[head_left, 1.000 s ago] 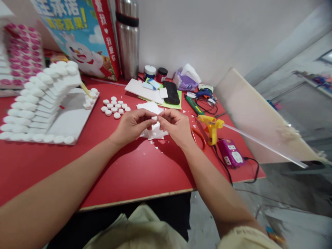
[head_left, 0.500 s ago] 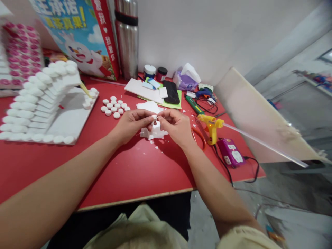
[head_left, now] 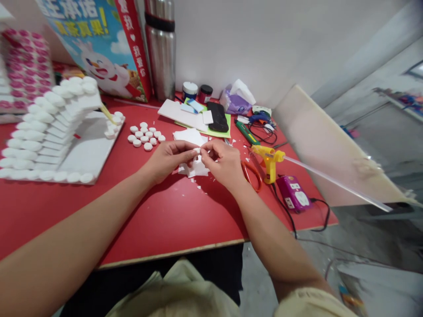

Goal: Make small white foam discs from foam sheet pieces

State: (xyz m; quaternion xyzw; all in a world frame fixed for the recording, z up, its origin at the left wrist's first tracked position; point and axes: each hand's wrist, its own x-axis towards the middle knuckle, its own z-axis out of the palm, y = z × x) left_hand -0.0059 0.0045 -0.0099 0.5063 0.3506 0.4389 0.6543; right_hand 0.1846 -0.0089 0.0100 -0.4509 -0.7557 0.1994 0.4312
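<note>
My left hand (head_left: 167,159) and my right hand (head_left: 222,161) meet over the red table (head_left: 165,220), both pinching a small white foam piece (head_left: 197,150) between their fingertips. Under the hands lies a pile of white foam scraps (head_left: 193,166). A cluster of several small white foam discs (head_left: 143,135) sits just left of my left hand. Orange-handled scissors (head_left: 248,176) lie beside my right wrist.
A white foam stepped model (head_left: 56,127) stands at the left. A yellow glue gun (head_left: 269,160) with a long glue stick, a purple socket (head_left: 293,193), cables, foam sheets (head_left: 180,114), a steel flask (head_left: 161,48) and paint jars crowd the back and right. A pale board (head_left: 317,141) leans at the right edge.
Both hands have stayed together over the scrap pile, and the fingers have shifted slightly on the small foam piece. Nothing else on the table has moved.
</note>
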